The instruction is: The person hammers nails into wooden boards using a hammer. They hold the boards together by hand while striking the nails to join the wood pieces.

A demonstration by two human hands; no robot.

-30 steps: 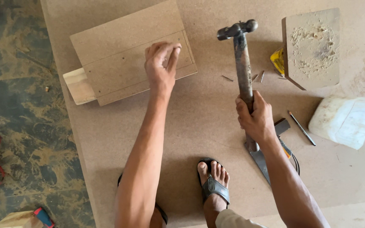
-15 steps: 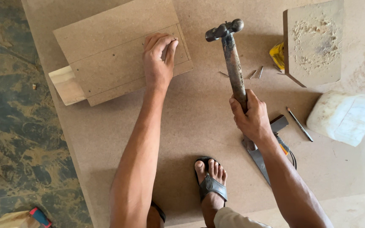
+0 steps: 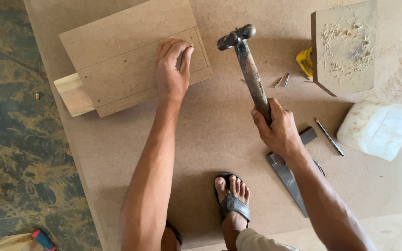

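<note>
The left hand (image 3: 173, 72) is laid flat on the stacked fibreboard pieces (image 3: 131, 56), and its fingers (image 3: 182, 49) are pinched together near the right edge of the upper piece; whether a nail is held between them cannot be told, because the spot is too small. The right hand (image 3: 278, 130) is clenched around the handle of a ball-peen hammer (image 3: 250, 69); the hammer is held above the large board (image 3: 219, 153) that covers the floor, with its metal head to the right of the left hand and apart from it. A pale wooden block (image 3: 73, 95) is seen sticking out from under the left end of the stacked pieces. A few loose nails (image 3: 282, 81) are lying on the board just right of the hammer handle; a square block (image 3: 345, 46) with sawdust on top is standing further right, with a yellow object (image 3: 304, 61) beside it. A pencil (image 3: 330, 138) and a white plastic container (image 3: 378, 130) are placed near the right edge; a handsaw (image 3: 287, 179) is partly hidden under the right forearm. A foot in a black sandal (image 3: 231, 202) is resting on the board.
</note>
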